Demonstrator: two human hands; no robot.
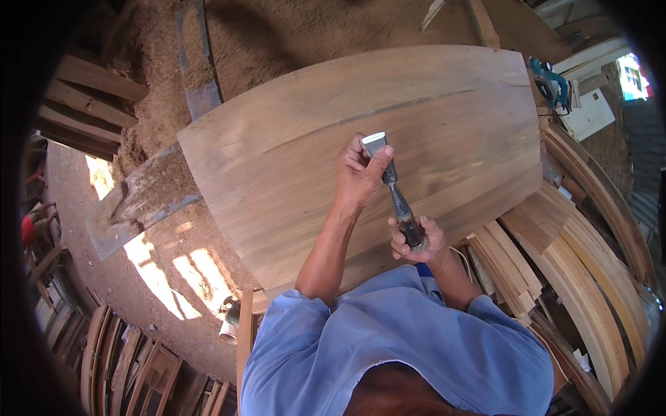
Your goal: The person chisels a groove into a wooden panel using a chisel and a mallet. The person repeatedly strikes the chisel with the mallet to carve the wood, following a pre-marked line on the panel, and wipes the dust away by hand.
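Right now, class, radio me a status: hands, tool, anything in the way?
Left hand at blade, right hand around dark handle. Chisel over wooden panel, blade forward. Teal power tool past panel's right edge, apart from both hands.

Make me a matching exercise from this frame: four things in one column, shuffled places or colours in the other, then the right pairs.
Column one:
1. left grip
2. right grip
3. power tool
4. panel

Column two:
A. brown, beneath the chisel
B. at the chisel's handle end
C. teal, at the upper right
D. at the chisel's blade end

Pairs: 1-D, 2-B, 3-C, 4-A
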